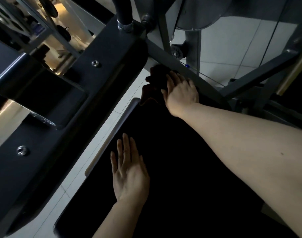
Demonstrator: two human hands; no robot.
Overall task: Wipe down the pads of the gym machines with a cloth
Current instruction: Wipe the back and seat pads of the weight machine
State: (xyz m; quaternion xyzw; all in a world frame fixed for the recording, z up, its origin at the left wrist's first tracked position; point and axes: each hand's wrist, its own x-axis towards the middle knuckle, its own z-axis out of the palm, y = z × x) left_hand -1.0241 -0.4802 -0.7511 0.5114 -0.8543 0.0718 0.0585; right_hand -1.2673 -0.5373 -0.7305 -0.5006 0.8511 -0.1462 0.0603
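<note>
1. Down below lies a long black pad point(189, 169) of a gym machine, running from the near edge toward the far end.
2. At the far end of the pad sits a dark cloth point(153, 86), bunched up with a thin orange edge showing.
3. On top of the cloth is the right hand point(181, 91), pressing down with its fingers spread out and mostly straight.
4. That hand's thumb side touches the cloth; you cannot tell if the fingertips curl over it.
5. Closer to us, the left hand point(129, 172) lies flat on the pad with its fingers straight and a little apart, holding nothing.
6. Both hands are well apart, with bare pad between them.
7. Left of the pad runs a big dark metal beam point(60, 103) with 2 shiny bolts in it.
8. Behind the cloth a grey bar point(181, 66) slants across, just beside the right hand.
9. White floor tiles point(232, 45) show under the machine.
</note>
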